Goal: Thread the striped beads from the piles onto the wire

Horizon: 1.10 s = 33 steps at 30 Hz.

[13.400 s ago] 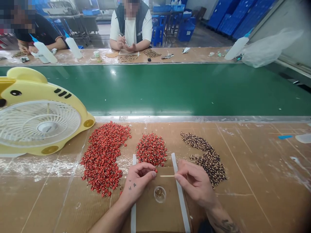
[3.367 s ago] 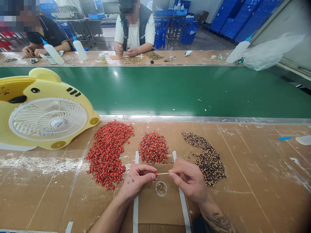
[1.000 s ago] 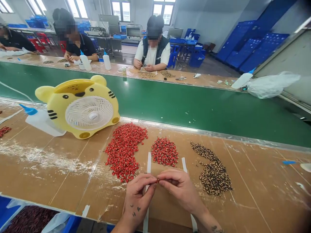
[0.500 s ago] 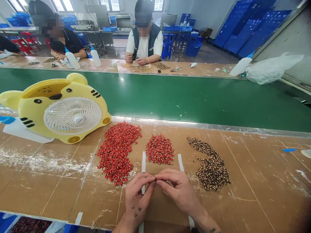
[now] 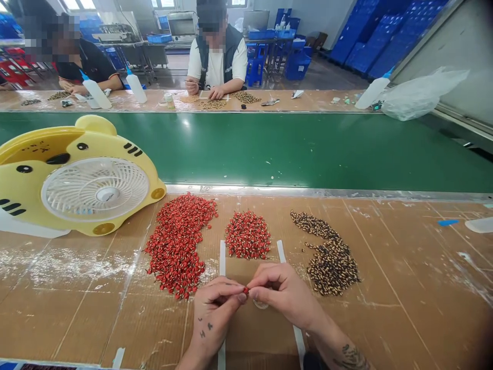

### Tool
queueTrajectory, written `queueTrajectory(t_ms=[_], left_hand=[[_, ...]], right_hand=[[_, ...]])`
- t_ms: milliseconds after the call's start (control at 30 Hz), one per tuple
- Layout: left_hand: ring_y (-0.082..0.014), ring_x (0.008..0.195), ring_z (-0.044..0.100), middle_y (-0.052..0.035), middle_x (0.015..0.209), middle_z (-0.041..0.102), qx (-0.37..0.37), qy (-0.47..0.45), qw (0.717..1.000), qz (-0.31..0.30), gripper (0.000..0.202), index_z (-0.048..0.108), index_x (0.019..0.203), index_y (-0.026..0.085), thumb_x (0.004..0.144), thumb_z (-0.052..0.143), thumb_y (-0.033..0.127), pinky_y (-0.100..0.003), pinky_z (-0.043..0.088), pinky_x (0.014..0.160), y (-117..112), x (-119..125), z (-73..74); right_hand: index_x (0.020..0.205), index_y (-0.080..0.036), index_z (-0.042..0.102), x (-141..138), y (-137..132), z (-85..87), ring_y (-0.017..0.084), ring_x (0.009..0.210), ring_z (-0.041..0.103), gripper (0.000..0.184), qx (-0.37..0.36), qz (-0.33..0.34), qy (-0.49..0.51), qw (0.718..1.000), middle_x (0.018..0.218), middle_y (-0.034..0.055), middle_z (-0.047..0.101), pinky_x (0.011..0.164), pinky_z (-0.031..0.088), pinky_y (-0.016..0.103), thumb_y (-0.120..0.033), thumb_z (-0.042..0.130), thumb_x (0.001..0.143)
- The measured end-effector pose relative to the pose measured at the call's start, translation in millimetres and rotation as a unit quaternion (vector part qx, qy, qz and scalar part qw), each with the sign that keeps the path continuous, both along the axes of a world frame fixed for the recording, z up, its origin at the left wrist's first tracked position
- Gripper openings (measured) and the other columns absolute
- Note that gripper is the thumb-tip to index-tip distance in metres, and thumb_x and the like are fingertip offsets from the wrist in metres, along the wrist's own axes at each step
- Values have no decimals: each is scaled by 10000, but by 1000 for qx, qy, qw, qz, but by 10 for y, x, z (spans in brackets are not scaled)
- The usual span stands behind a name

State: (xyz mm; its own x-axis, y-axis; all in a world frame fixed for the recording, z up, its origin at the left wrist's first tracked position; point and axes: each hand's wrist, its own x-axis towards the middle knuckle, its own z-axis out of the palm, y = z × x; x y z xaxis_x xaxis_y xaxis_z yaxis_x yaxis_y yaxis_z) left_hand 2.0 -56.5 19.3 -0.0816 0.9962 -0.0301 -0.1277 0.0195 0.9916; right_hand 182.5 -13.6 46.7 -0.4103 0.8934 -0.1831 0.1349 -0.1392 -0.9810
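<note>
From the head camera, the left hand (image 5: pixel 213 313) and right hand (image 5: pixel 283 295) meet at the fingertips, both closed in a pinch on a small red bead (image 5: pixel 245 291), which is mostly hidden by the fingers. A clear round dish (image 5: pixel 261 304) sits partly under the right hand. Just ahead on the cardboard-covered bench (image 5: pixel 389 318) lie two piles of red beads (image 5: pixel 175 245) (image 5: pixel 247 235), with a pile of dark speckled beads (image 5: pixel 331 262) to the right. A yellow tiger-shaped fan (image 5: pixel 95 189) stands beyond, at the left.

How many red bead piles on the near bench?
2: a large pile beside the yellow fan, and a smaller pile to its right. Others may lie out of frame.
</note>
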Motion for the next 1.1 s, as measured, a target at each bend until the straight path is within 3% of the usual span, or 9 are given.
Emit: queueTrajectory(t_ms=[233, 367, 533, 633, 767, 900, 1000, 1100], left_hand=[[-154, 620, 679, -38, 689, 762, 40, 40, 998, -3, 111, 825, 778, 267, 759, 778, 168, -204, 537, 561, 31, 41, 117], [-154, 629, 673, -37, 694, 753, 55, 39, 998, 13, 119, 820, 792, 257, 761, 773, 153, -204, 542, 562, 4, 62, 69], [-157, 707, 682, -44, 779, 753, 3, 18, 1000, 7, 57, 798, 797, 216, 762, 777, 176, -215, 552, 635, 98, 75, -44], [-156, 659, 675, -37, 747, 746, -32, 11, 999, -14, 45, 769, 803, 188, 776, 758, 222, -233, 552, 638, 272, 48, -47], [-176, 714, 688, -47, 796, 761, -9, 160, 986, -38, 80, 759, 845, 181, 808, 702, 222, -251, 537, 678, 569, -18, -10], [-178, 702, 680, -43, 797, 761, 58, 335, 938, -71, 130, 753, 864, 186, 846, 625, 179, -255, 511, 652, 825, 4, -60], [-192, 805, 699, -59, 914, 770, 101, 390, 911, -85, 182, 742, 916, 195, 880, 565, 166, -271, 523, 709, 908, -7, -95], [-207, 885, 694, -72, 983, 756, 129, 445, 884, -70, 196, 729, 941, 200, 907, 536, 199, -297, 528, 770, 871, -207, -33]], right_hand=[[714, -167, 773, -5, -27, 138, 129, 615, 571, 139, 32, -26, 2, 999, 671, 27, 661, 555, 425, 236, -268, 726, 797], [737, -175, 778, -25, -74, 164, 131, 656, 574, 105, 52, -46, -8, 998, 688, 19, 665, 589, 427, 237, -222, 716, 808], [762, -186, 771, -20, -19, 144, 137, 694, 599, 115, 58, -50, -39, 996, 732, 14, 681, 634, 445, 249, -192, 684, 836], [885, -201, 772, 65, 83, 77, 155, 787, 632, 104, 83, -37, -53, 994, 851, 26, 704, 712, 479, 266, -204, 673, 853], [1063, -206, 732, 278, 203, -20, 176, 881, 648, 202, 115, -60, -76, 989, 978, 47, 705, 788, 502, 292, -263, 659, 883], [982, -193, 731, 454, 252, -106, 181, 864, 648, 159, 154, -72, -109, 979, 944, 52, 705, 783, 497, 293, -284, 619, 915], [916, -188, 726, 523, 264, -179, 180, 828, 640, 160, 198, -61, -139, 968, 890, 50, 704, 765, 480, 293, -268, 588, 930], [915, -192, 727, 569, 266, -225, 169, 774, 618, 158, 223, -11, -171, 960, 836, 37, 689, 712, 459, 281, -253, 582, 930]])
